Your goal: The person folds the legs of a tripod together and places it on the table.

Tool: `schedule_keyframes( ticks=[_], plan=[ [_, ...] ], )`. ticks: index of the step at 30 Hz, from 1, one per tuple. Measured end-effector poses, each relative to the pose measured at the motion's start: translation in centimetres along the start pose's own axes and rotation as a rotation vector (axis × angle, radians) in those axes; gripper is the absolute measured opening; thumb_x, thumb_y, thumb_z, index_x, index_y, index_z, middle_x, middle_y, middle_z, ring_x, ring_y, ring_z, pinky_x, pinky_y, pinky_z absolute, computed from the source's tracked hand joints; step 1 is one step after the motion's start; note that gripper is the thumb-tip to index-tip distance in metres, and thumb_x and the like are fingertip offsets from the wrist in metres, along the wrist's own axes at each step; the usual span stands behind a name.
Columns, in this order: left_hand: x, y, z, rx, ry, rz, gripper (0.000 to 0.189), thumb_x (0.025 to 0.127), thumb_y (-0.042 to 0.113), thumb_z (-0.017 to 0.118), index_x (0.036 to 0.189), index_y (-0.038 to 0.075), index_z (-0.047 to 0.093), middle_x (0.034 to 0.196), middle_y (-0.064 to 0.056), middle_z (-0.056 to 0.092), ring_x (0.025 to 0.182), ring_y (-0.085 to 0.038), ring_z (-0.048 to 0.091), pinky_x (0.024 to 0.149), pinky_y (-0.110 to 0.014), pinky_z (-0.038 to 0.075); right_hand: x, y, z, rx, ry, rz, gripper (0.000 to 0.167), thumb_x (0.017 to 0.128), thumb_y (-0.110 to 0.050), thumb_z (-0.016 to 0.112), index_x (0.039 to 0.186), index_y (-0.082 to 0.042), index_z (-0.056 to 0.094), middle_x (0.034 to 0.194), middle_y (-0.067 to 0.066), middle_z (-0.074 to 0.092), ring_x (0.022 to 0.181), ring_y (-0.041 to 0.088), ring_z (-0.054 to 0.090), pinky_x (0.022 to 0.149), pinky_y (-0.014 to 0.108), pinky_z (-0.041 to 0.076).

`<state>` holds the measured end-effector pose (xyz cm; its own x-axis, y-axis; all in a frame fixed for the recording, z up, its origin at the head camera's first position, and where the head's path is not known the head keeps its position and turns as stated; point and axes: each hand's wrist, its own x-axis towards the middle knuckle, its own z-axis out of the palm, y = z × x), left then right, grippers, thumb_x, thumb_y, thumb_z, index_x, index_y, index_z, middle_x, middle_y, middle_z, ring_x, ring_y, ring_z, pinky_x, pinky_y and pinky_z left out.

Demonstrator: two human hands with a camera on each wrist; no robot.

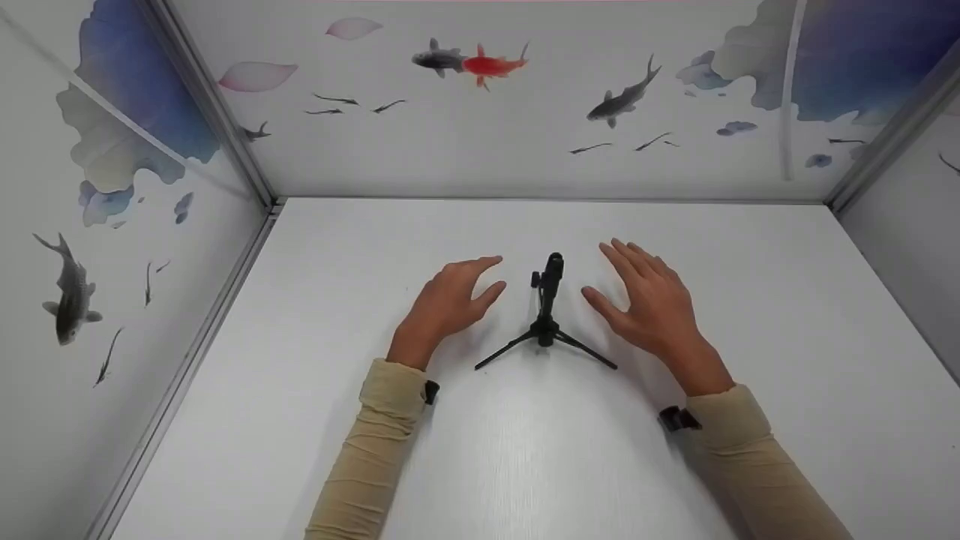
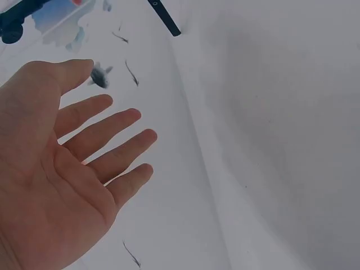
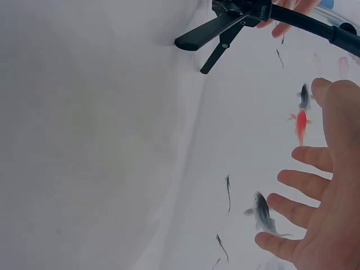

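Observation:
A small black tripod point(image 1: 550, 300) stands upright on the white table, two of its legs spread toward the near side. To its left is my left hand point(image 1: 450, 296), thumb and fingers apart, holding nothing. My right hand point(image 1: 651, 304) is on the other side, fingers extended and spread, palm facing the tripod. A gap shows between each hand and the tripod. In the left wrist view the left hand point(image 2: 73, 163) has its palm bare, with a tripod leg point(image 2: 166, 18) above. The right wrist view shows the tripod legs point(image 3: 211, 34) above the spread right hand point(image 3: 320, 197).
The white tabletop point(image 1: 480, 465) runs back to a white wall point(image 1: 487, 150) printed with fish and petals. Another printed panel point(image 1: 45, 195) rises on the left, joined by a grey metal frame point(image 1: 217, 112). Beige sleeves point(image 1: 375, 457) with small black wrist devices point(image 1: 679, 418) cover both forearms.

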<state>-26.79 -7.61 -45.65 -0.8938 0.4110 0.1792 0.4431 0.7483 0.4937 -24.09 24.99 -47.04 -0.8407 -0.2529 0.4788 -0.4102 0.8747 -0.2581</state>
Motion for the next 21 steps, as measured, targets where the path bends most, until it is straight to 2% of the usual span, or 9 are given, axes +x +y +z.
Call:
schedule_keyframes(
  ticks=[4, 8, 13, 16, 21],
  plan=[
    [0.1, 0.3, 0.1, -0.024, -0.007, 0.038, 0.042, 0.112, 0.034, 0.062, 0.148, 0.012, 0.067, 0.148, -0.007, 0.070, 0.140, -0.029, 0.065, 0.118, -0.047, 0.051, 0.0, -0.4, 0.1, 0.014, 0.069, -0.048, 0.067, 0.100, -0.046, 0.076, 0.157, -0.015, 0.058, 0.156, 0.012, 0.063, 0.144, 0.037, 0.060, 0.117, 0.062, 0.046],
    [0.1, 0.6, 0.3, -0.056, -0.032, 0.078, 0.034, 0.112, 0.029, 0.062, 0.139, 0.011, 0.073, 0.139, -0.008, 0.076, 0.133, -0.028, 0.069, 0.114, -0.047, 0.053, 0.0, -0.9, 0.1, 0.036, 0.102, -0.060, 0.061, 0.100, -0.043, 0.077, 0.153, -0.016, 0.062, 0.147, 0.011, 0.070, 0.133, 0.037, 0.068, 0.106, 0.061, 0.054],
    [0.1, 0.7, 0.6, -0.093, -0.080, 0.111, 0.025, 0.111, 0.022, 0.064, 0.126, 0.009, 0.079, 0.126, -0.005, 0.081, 0.124, -0.023, 0.074, 0.108, -0.044, 0.057, -0.1, -1.8, 0.2, 0.034, 0.101, -0.073, 0.057, 0.101, -0.043, 0.077, 0.150, -0.019, 0.065, 0.139, 0.012, 0.075, 0.115, 0.040, 0.075, 0.091, 0.058, 0.060],
    [0.2, 0.7, 1.0, -0.115, -0.113, 0.122, 0.022, 0.109, 0.021, 0.066, 0.122, 0.009, 0.080, 0.119, -0.004, 0.083, 0.116, -0.020, 0.077, 0.104, -0.043, 0.059, -0.1, -2.2, 0.4, 0.038, 0.103, -0.098, 0.055, 0.101, -0.042, 0.076, 0.150, -0.020, 0.065, 0.132, 0.011, 0.078, 0.107, 0.037, 0.077, 0.083, 0.055, 0.062],
    [0.2, 1.1, 1.6, -0.140, -0.159, 0.138, 0.022, 0.109, 0.021, 0.068, 0.120, 0.008, 0.081, 0.114, -0.004, 0.082, 0.109, -0.018, 0.077, 0.100, -0.040, 0.061, -0.4, -2.7, 0.7, 0.063, 0.101, -0.123, 0.051, 0.102, -0.040, 0.077, 0.148, -0.020, 0.067, 0.125, 0.008, 0.080, 0.104, 0.029, 0.079, 0.075, 0.050, 0.063]
  ],
)
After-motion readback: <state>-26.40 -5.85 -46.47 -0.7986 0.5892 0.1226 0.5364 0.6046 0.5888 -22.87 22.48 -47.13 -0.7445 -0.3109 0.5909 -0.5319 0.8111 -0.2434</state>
